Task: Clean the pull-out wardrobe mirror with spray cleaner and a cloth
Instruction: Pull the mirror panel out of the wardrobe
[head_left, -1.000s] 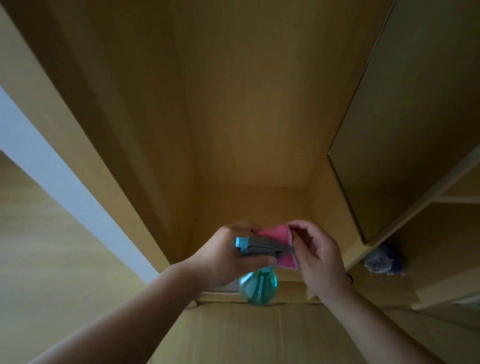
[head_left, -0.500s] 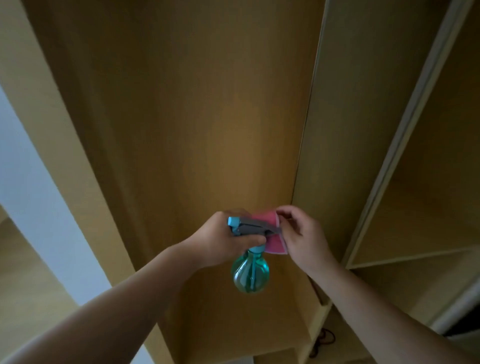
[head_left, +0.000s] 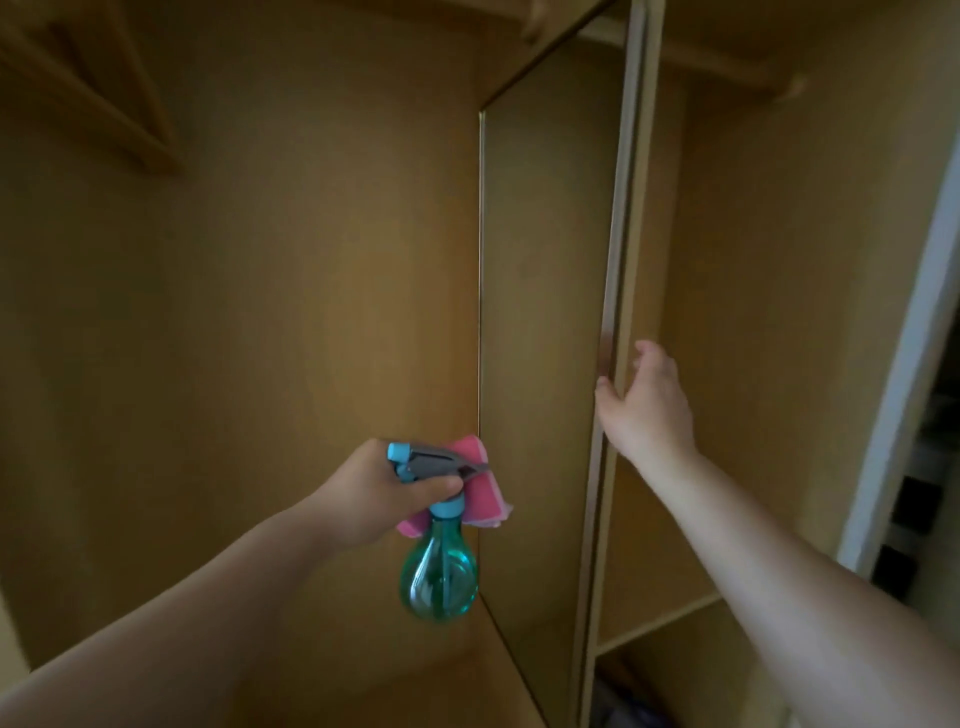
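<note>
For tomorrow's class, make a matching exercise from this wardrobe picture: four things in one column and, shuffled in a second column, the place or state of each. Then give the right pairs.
Column one:
1. spray bottle
2. pink cloth
3. right hand
4. mirror

Column two:
A. at the front edge of the tall panel, fingers spread
B. hangs neck up from the left hand, teal body downward
C. tall panel seen nearly edge on, between the two wardrobe bays
D. tucked behind the grey trigger, in the same hand as the bottle

Pairs: 1-B, 2-D, 3-A, 4-C
</note>
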